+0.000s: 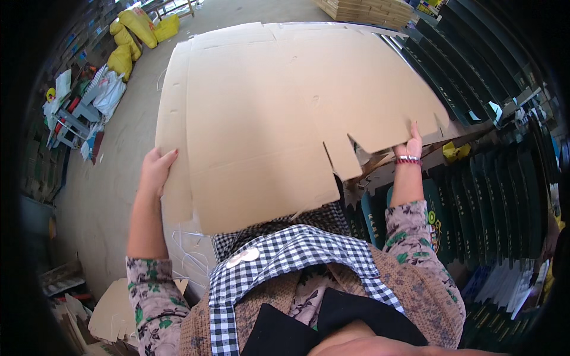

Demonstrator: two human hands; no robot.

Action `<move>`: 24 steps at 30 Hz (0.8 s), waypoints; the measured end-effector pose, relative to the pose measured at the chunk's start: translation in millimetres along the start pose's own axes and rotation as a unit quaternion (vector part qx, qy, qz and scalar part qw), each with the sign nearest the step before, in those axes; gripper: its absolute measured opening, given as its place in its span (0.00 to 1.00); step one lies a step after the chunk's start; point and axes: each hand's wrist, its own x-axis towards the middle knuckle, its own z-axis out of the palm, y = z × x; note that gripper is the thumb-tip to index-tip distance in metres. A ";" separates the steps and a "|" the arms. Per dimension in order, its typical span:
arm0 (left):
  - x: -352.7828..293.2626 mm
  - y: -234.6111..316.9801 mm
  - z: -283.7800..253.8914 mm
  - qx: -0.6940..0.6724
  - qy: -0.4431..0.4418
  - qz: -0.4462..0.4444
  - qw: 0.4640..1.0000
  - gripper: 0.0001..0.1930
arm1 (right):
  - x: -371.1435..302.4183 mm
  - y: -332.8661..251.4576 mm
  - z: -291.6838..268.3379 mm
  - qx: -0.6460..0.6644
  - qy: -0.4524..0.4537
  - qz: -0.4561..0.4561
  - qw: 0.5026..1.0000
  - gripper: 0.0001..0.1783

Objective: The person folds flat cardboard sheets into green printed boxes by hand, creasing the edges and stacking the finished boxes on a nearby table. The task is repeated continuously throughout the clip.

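Observation:
A large flat cardboard sheet, brown with fold lines, slots and cut tabs, spreads out in front of me. My left hand grips its left edge, thumb on top and the other fingers hidden beneath. On the right, my right hand holds the near edge beside a notch, its fingers partly under the board. The near edge of the sheet reaches close to my checked apron. Whatever bears the sheet from below is mostly hidden.
Dark green printed panels stand in rows at my right. Stacked cardboard lies at the far end. Yellow sacks and a white bag are at the far left. White straps and more cardboard lie on the floor at lower left.

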 end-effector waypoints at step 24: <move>25.6 27.7 77.4 0.365 -0.134 0.286 0.876 0.20 | -44.2 63.8 88.4 -0.511 -0.217 0.064 0.830 0.30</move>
